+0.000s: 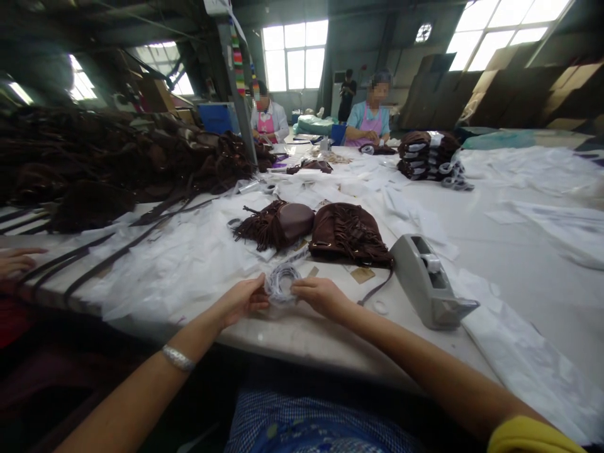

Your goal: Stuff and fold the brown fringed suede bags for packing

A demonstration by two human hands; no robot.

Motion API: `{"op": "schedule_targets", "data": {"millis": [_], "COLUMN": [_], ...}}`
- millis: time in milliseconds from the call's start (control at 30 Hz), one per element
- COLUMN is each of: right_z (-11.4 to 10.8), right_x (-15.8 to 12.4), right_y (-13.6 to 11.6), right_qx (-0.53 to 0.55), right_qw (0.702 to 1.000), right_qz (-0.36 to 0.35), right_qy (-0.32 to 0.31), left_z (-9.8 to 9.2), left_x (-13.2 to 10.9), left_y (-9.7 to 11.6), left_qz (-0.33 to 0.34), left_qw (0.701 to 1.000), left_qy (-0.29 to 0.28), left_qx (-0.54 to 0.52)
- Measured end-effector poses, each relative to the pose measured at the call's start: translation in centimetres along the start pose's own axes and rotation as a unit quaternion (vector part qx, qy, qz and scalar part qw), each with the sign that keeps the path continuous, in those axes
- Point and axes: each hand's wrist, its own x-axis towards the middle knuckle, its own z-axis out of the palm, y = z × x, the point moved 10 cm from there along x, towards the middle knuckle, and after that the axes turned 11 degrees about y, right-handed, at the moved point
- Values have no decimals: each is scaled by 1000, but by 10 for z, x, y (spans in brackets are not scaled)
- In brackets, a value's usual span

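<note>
A wrapped coil is pinched from both sides. Its left edge is gripped by the fingertips of the left hand, and its right edge by the thumb and fingers of the right hand. Both hands are closed on it. The coil is held low over the near edge of the white table, in front of the person. Its covering appears to be pale and translucent; what is wound inside cannot be told. A silver bracelet is worn on the left wrist.

Just behind the coil, two brown fringed bags are laid side by side, touching. A small brown tag is seen between the right bag and the right hand. A grey tape dispenser is placed to the right of the hands, near the table edge, and a small white ring lies just beside its base.

Loose white sheets are spread across the left half of the table, and long dark straps are trailed over them from a large heap of brown bags. Another person's hand is rested at the far left edge. Further back on the right, a stack of wrapped bags is set, and two seated workers are seen at the far side.
</note>
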Motion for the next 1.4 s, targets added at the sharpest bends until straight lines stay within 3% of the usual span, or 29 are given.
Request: {"op": "schedule_targets", "data": {"millis": [100, 267, 400, 500, 600, 667, 833, 967, 1233, 1333, 1400], "right_z": [-4, -7, -5, -14, -38, -45, -9, 3, -17, -28, -31], "right_x": [7, 13, 13, 13, 13, 10, 5, 10, 3, -15, -27], "right_y": [-1, -5, -8, -8, 11, 26, 29, 41, 34, 25, 18], "right_qx": [3, 39, 61, 105, 105, 54, -79, -142, -120, -5, 108], "right_qw": [999, 996, 994, 989, 990, 995, 992, 972, 969, 969, 951], "right_qz": [-32, -71, -90, -97, -35, 16, 23, 109, 174, 239, 289], "right_qy": [16, 22, 22, 24, 83, 88, -91, -154, -130, -65, -20], "left_z": [6, 21, 30, 26, 18, 12, 1, 1, 3, 3, 6], "left_x": [-1, -6, -9, -11, -16, -21, -30, -35, -47, -50, -50], "left_y": [-2, -2, -2, 4, 12, 17, 20, 12, 5, 6, 5], "left_qz": [-28, -58, -51, -1, 70, 107, 154, 148, 169, 182, 181], "left_qw": [999, 979, 959, 951, 962, 971, 978, 977, 974, 973, 974], "left_qy": [-32, -72, -54, -24, -12, -7, 19, 40, 84, 98, 94], "left_qx": [-27, -184, -274, -310, -264, -214, -141, -147, -123, -103, -102]}}
